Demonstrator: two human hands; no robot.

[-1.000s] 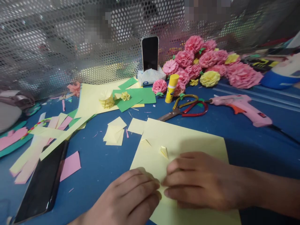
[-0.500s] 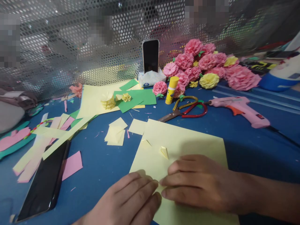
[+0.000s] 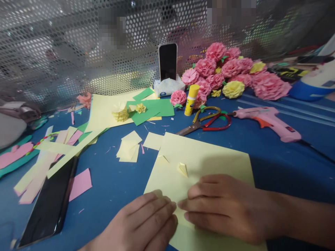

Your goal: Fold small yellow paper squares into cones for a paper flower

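Both my hands rest on a large pale yellow paper sheet [image 3: 209,157] lying on the blue table. My left hand [image 3: 141,226] and my right hand [image 3: 225,207] meet fingertip to fingertip at the sheet's near left part, fingers pressed together on a small piece of yellow paper that is mostly hidden under them. A small folded yellow piece [image 3: 183,169] lies on the sheet just beyond my right fingers, and another folded piece [image 3: 162,159] lies near the sheet's left edge.
Small yellow squares [image 3: 128,148] lie left of the sheet. Scissors [image 3: 206,122], a glue stick [image 3: 191,99] and a pink glue gun [image 3: 269,122] lie beyond. Pink and yellow paper flowers [image 3: 230,75] pile at the back. A dark phone [image 3: 48,205] lies near left; another phone [image 3: 168,61] stands against the mesh wall.
My fingertips have shifted slightly while pressing the small paper; the hands stay in the same spot. Nothing else on the table has moved.
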